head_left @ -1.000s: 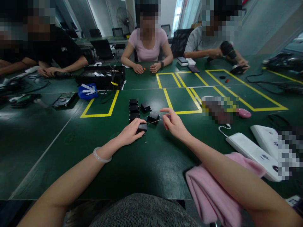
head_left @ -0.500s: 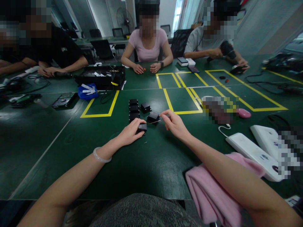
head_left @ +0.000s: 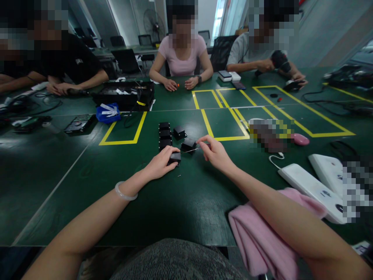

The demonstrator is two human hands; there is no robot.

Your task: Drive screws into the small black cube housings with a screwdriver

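Observation:
My left hand [head_left: 163, 162] grips a small black box [head_left: 175, 157] on the green table, thumb and fingers closed around its sides. In my right hand [head_left: 215, 152] is a thin screwdriver [head_left: 190, 149], pinched between thumb and fingers. Its slim shaft points left, with the tip at the right side of the held box. A tiny screw [head_left: 179, 175] lies just in front of the box. Beyond my left hand stands a column of similar black boxes [head_left: 165, 134]. Two more, a farther box [head_left: 180, 132] and a nearer box [head_left: 189, 145], sit to the right of that column.
A pink cloth [head_left: 259, 237] hangs over the table's front edge under my right forearm. White devices [head_left: 313, 190] and a pink mouse [head_left: 300, 139] lie to the right. Across the table sit several people, near a black open case [head_left: 124, 99] and a blue bundle [head_left: 108, 113].
Almost nothing differs. Both hands, the held box and the screwdriver stay in nearly the same place.

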